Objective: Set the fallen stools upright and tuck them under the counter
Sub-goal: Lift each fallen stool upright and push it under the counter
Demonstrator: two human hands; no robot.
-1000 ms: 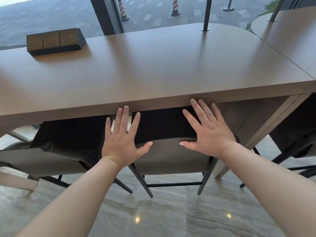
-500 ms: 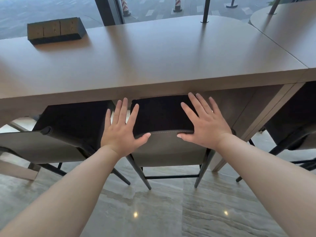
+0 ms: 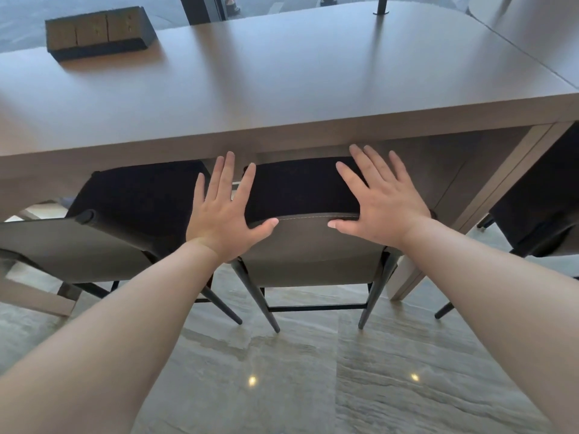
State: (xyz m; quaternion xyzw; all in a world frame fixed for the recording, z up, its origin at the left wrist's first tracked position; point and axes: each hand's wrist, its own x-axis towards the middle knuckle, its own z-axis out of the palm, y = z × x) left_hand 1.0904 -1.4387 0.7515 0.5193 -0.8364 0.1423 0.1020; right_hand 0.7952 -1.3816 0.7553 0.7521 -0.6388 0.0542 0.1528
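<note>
A stool (image 3: 310, 249) with a grey backrest, dark seat and black legs stands upright, its seat partly under the brown counter (image 3: 282, 89). My left hand (image 3: 224, 211) lies flat on the left end of the backrest's top edge, fingers straight and spread. My right hand (image 3: 380, 203) lies flat on the right end in the same way. Both thumbs point inward along the rim. A second stool (image 3: 78, 245) stands upright to the left, also tucked under the counter. At the right edge a third stool (image 3: 545, 214) shows in part.
A dark socket box (image 3: 98, 31) sits on the counter at the far left. A thin black post (image 3: 380, 4) rises from the counter's far side. The counter's slanted leg (image 3: 488, 202) stands just right of the middle stool. Polished stone floor (image 3: 313, 386) lies below.
The counter's edge has slid down toward my fingertips and covers more of the dark seat. Both hands stay flat on the backrest.
</note>
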